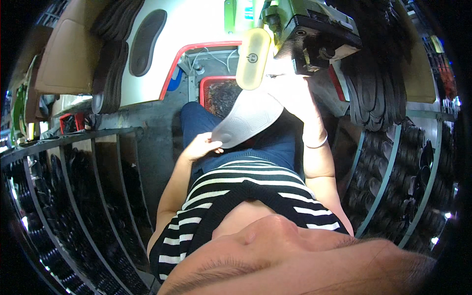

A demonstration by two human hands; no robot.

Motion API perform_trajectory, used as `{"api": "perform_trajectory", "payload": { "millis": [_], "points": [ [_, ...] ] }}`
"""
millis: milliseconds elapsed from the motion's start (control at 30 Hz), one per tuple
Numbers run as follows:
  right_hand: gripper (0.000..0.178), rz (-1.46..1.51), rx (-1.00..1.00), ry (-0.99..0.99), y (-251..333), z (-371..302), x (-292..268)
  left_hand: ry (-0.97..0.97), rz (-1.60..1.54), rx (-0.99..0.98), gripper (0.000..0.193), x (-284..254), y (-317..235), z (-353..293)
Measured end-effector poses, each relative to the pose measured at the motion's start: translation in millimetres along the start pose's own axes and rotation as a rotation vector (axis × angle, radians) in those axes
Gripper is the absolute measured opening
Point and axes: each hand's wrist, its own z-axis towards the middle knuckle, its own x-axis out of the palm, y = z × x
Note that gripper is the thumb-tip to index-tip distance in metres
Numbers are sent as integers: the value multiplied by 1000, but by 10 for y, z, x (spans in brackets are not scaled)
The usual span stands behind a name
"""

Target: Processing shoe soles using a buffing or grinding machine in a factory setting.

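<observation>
A pale grey shoe sole (248, 120) with a raised line pattern lies tilted over my lap. Its near left end is in my left hand (200, 146), thumb on top and fingers underneath. At the sole's far right end is my right hand (294, 97), close beneath the black machine head (314, 42). Strong glare washes out this hand's fingers, so their grip does not show. A white bracelet (316, 141) circles the right wrist. Just beyond the sole hangs an oblong, translucent yellow piece (252, 59), beside the machine.
Dark soles stand stacked at the left (109, 73) and right (376, 93) of the white tabletop (196, 24). One dark sole (147, 43) lies flat on it. Below its red-edged cutout sits a red bin (223, 96) of dark scraps. Racks (98, 182) of dark soles flank me.
</observation>
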Motion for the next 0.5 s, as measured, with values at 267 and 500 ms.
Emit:
{"api": "perform_trajectory", "payload": {
  "millis": [267,500],
  "points": [
    [14,-522,-340,-55,-13,-1,-134,-175,4,220,23,-62,249,100],
    [37,-850,342,-556,-1025,-745,-1352,-922,135,605,37,-1143,-762,-1227]
  ]
}}
